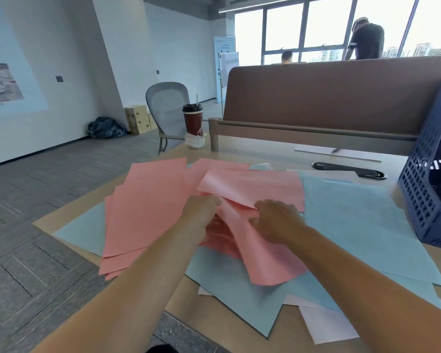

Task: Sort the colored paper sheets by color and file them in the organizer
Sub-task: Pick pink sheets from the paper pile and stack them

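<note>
Fingers of both hands pinch thin, curling pink paper sheets over flat blue sheets

Pink sheets are salmon-pink, plain, no print; the top curled pink sheet shows a paler, glossier sheen. Blue sheets are pale powder blue, plain. White sheets poke out at the near edge, unmarked. Bench is light tan wood-tone w/ no visible grain. Organizer is dark navy w/ a grid pattern of small square holes, black inside. Cup is dark red w/ black lid & white straw. Divider panel is plain brown. Chair is grey mesh. Floor is grey carpet tiles w/ striped pattern. Walls are white.
</note>
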